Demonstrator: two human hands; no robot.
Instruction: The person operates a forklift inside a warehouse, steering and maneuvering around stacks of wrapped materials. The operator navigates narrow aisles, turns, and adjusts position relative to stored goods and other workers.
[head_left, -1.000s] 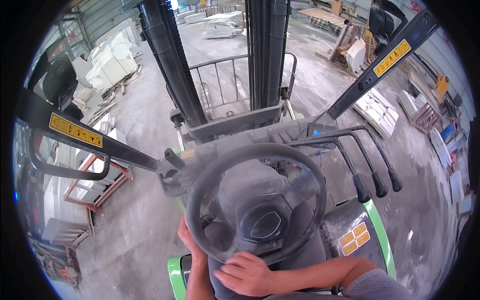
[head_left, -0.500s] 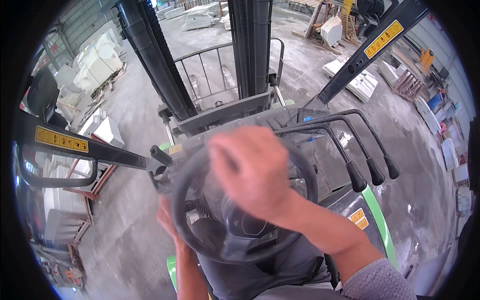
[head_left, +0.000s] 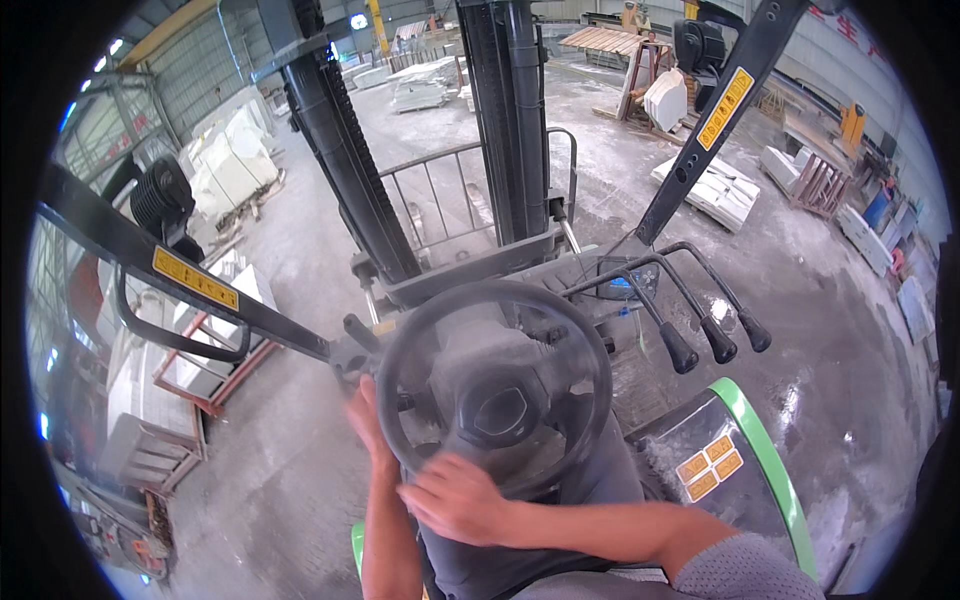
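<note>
far left: white stone slabs (head_left: 232,160) stacked along the wall, plus a red-framed rack (head_left: 205,375) down on the dusty floor (head_left: 290,470)

left pillar: black cab bar (head_left: 180,270) with a yellow sticker runs diagonally toward the wheel, curved grab handle (head_left: 165,340) hanging under it

left hand (head_left: 368,425): on the left edge of the wheel rim, pretty blurred, so can't tell how tight the fingers are wrapped, but it's touching the rim

wheel (head_left: 495,395): black steering wheel, dead centre of the cab, just in front of the driver, dusty hub in the middle

right hand (head_left: 455,497): forearm crosses over from the right, palm pressed flat on the lower rim, fingers spread loose and not curled around anything

mast (head_left: 505,130): two black uprights straight ahead past the wheel, metal guard grille (head_left: 450,200) between them

levers (head_left: 715,335): three black-knobbed control levers just right of the wheel, nobody touching them

right of the seat: green-edged black cover (head_left: 720,450) with orange stickers, right beside the forearm

far right: another diagonal bar (head_left: 715,125) with a yellow sticker, more white slabs (head_left: 720,190) on the wet floor behind it
</note>
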